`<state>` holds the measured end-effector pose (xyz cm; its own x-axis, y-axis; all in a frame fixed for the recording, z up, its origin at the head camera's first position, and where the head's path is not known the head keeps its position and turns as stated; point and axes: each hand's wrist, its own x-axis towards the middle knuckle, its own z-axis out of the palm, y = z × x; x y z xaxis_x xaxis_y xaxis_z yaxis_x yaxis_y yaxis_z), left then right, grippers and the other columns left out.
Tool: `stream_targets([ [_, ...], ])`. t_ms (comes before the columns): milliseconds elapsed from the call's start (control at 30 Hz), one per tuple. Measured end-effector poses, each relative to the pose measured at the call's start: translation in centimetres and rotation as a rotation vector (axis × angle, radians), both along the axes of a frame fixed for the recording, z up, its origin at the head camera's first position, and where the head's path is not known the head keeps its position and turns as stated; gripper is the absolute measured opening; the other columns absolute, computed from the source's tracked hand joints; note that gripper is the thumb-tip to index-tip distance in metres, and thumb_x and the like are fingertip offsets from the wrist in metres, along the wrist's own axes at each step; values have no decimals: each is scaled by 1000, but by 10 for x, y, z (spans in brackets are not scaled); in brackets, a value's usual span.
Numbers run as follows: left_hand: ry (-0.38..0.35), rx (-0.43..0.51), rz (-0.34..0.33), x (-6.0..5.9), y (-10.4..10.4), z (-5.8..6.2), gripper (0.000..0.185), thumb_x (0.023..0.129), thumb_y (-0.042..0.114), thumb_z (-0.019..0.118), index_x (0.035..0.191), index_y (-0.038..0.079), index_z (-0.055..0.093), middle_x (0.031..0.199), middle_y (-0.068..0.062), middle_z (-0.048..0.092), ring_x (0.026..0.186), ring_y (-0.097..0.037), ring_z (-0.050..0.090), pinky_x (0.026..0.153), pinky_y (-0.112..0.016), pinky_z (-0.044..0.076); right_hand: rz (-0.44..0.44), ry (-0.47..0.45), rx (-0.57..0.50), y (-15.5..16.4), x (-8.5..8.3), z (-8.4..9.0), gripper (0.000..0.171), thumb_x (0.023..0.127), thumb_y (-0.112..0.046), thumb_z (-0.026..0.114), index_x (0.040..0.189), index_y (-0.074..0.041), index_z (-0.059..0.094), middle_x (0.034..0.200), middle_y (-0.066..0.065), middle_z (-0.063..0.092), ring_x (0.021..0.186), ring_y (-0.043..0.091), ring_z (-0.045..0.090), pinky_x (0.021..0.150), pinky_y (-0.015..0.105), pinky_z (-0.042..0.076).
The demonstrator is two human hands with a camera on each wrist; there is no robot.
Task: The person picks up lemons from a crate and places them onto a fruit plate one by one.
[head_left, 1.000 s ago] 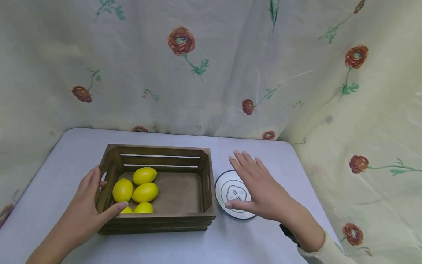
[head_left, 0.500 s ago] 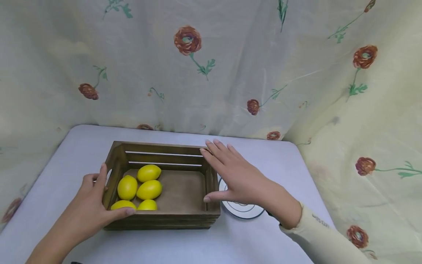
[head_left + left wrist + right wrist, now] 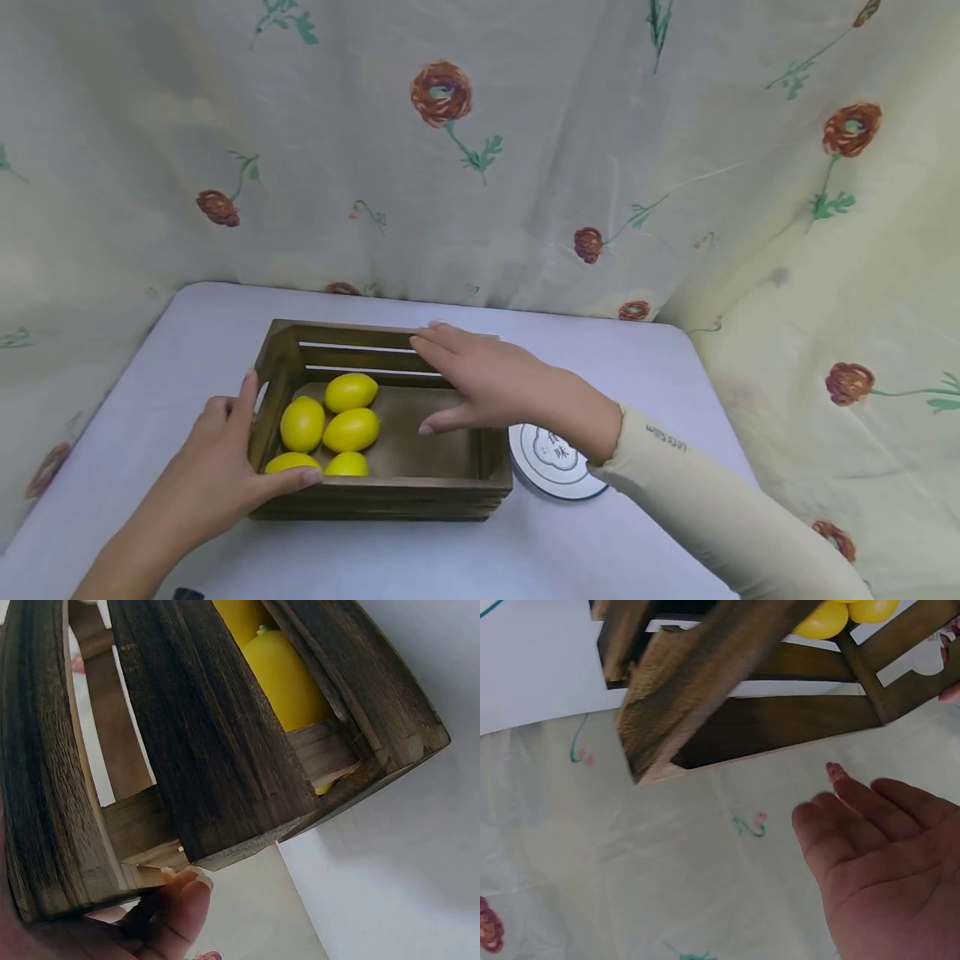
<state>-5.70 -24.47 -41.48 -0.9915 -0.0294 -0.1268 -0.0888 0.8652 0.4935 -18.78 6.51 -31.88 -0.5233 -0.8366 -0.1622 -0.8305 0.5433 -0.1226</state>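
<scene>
A dark brown slatted wooden crate (image 3: 390, 501) stands on the table, with several yellow lemons (image 3: 351, 430) in its left half. My left hand (image 3: 212, 464) grips the crate's left end. Its thumb lies along the front rim, and in the left wrist view the fingertips (image 3: 182, 889) curl round the end of a slat. Over the right part of the crate hovers my right hand (image 3: 491, 377), fingers extended and thumb spread apart, holding nothing. The right wrist view shows its palm (image 3: 892, 889) free, beside the crate's rim.
A white round plate (image 3: 558, 477) with a dark rim and printed characters lies right of the crate, partly under the right forearm in view. A white cloth (image 3: 600, 550) covers the table. Floral curtains (image 3: 510, 225) hang behind and on both sides.
My right hand has moved left from above the plate to above the crate. The left hand stays on the crate's left end, and the whole head view has shifted slightly.
</scene>
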Motion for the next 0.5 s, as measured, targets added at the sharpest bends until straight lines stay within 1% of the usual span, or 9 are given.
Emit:
stream_targets([
  [133, 7, 22, 15, 1, 1, 1, 155, 71, 83, 76, 160, -10, -11, 151, -47, 25, 128, -60, 42, 98, -73, 42, -8, -9, 49, -16, -5, -2, 94, 93, -61, 72, 161, -6, 37, 166, 12, 35, 153, 26, 34, 118, 44, 36],
  [233, 12, 27, 19, 1, 1, 2, 154, 70, 83, 77, 160, -10, -7, 150, -45, 28, 126, -58, 45, 97, -73, 43, -11, -45, 89, -27, -8, -7, 91, 94, -58, 72, 160, -4, 39, 164, 13, 38, 150, 26, 38, 116, 42, 39],
  [333, 9, 30, 19, 1, 0, 2, 153, 71, 83, 76, 161, -8, -7, 149, -43, 29, 121, -56, 50, 92, -71, 47, -18, -102, 149, -39, -10, -12, 88, 95, -57, 72, 158, -4, 42, 161, 12, 43, 146, 25, 44, 113, 41, 42],
  [433, 14, 44, 16, 1, 0, 1, 150, 71, 83, 77, 163, -2, -6, 146, -39, 32, 114, -52, 56, 86, -68, 51, -9, -137, 218, -51, -12, -18, 82, 95, -57, 72, 153, -4, 50, 153, 9, 54, 135, 24, 56, 107, 39, 47],
  [500, 20, 50, 15, 2, 0, 1, 149, 70, 83, 77, 164, 0, -4, 144, -37, 33, 110, -49, 59, 83, -66, 53, -1, -155, 242, -60, -14, -22, 73, 95, -55, 73, 146, -5, 58, 141, 6, 64, 120, 22, 63, 98, 37, 52],
])
